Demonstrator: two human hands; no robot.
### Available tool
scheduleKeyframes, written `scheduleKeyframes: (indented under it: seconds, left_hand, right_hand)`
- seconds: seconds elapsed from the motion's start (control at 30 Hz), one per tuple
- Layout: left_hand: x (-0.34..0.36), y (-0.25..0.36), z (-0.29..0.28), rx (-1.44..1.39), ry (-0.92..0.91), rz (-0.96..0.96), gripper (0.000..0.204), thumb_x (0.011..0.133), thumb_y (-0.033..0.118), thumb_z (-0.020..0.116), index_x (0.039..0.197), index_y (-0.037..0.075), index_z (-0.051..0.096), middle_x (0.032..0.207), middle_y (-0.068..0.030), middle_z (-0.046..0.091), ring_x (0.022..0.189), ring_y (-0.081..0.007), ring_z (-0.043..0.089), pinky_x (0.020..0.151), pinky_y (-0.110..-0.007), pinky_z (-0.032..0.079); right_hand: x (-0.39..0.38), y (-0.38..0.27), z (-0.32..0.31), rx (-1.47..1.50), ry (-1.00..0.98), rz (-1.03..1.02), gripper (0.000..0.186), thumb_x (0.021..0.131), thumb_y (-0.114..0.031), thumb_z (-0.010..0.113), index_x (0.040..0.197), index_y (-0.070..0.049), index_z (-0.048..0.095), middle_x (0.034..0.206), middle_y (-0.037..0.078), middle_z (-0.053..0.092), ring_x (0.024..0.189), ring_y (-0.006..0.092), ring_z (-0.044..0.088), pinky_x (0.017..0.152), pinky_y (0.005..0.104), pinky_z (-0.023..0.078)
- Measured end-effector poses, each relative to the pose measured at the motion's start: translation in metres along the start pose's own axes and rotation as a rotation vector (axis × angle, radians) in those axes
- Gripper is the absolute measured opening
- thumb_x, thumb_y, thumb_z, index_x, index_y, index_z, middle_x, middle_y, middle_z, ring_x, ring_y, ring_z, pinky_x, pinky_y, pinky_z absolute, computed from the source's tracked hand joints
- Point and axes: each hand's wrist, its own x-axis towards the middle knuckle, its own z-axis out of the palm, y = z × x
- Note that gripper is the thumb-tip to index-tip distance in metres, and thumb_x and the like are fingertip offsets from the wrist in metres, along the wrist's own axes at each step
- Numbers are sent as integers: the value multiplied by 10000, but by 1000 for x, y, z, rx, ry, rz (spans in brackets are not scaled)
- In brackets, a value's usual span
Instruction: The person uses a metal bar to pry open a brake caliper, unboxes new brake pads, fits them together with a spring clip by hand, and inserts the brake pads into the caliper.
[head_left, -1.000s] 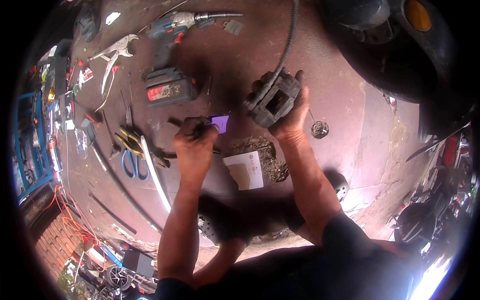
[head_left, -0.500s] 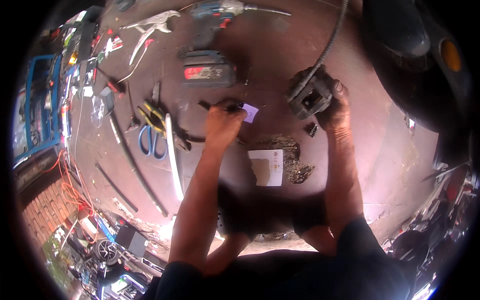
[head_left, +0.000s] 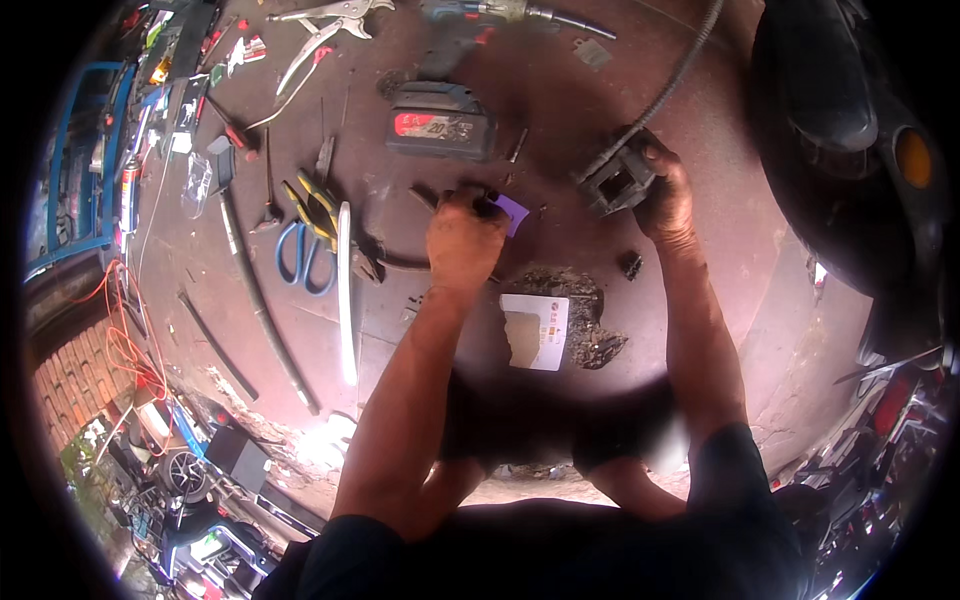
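My left hand (head_left: pixel 465 238) is closed in a pinch, low over the floor. A small purple piece of card or sheet (head_left: pixel 513 213) sticks out from its fingers, and a dark bit beside it is mostly hidden. My right hand (head_left: pixel 670 200) grips a black boxy housing (head_left: pixel 617 183) with a square opening on its face. A dark corrugated cable (head_left: pixel 672 85) runs up from that housing. Between my arms lies a white card (head_left: pixel 553 335) with a beige patch, next to dark grit (head_left: pixel 602 348). A small black piece (head_left: pixel 630 265) rests below the housing.
Left of my left hand lie yellow-handled pliers (head_left: pixel 316 210), blue-handled scissors (head_left: pixel 303 260), a pale curved strip (head_left: pixel 346 295) and a long dark tube (head_left: pixel 262 310). Farther off are a cordless drill (head_left: pixel 445 115) and locking pliers (head_left: pixel 325 30). A dark vehicle part (head_left: pixel 830 110) stands at right.
The view has shifted a little. My right hand has tilted the black housing and brought it slightly farther away. My left hand keeps its pinch on the purple piece.
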Motion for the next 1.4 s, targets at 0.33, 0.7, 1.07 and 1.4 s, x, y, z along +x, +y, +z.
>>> scheduleKeyframes:
  seconds: [0.33,0.7,1.07,1.4]
  left_hand:
    - [2,-21,6,-123,-16,134,251,729,122,699,959,34,651,921,-173,673,875,-365,647,785,-401,517]
    - [-95,-107,-141,344,-11,9,301,803,108,696,1057,43,549,955,-131,618,836,-287,641,723,-392,521]
    - [-145,-175,-179,203,-215,-147,79,826,13,609,890,-18,575,730,-130,556,605,-217,539,573,-316,451]
    - [-71,36,-209,-122,-821,-538,287,942,176,549,1136,-33,585,694,-25,587,587,-73,543,519,-236,436]
  right_hand:
    - [8,11,5,125,264,23,343,808,-316,627,1032,-59,597,923,53,597,855,186,575,777,336,463]
    - [6,16,14,77,333,-78,357,792,-327,662,1009,-51,597,911,47,586,838,186,561,761,321,458]
    - [9,13,13,-116,254,-190,299,833,-315,640,982,-57,615,888,31,581,839,147,545,766,291,440]
    - [8,15,5,-298,293,-271,366,868,-382,597,995,-40,623,896,37,594,821,128,536,721,267,442]
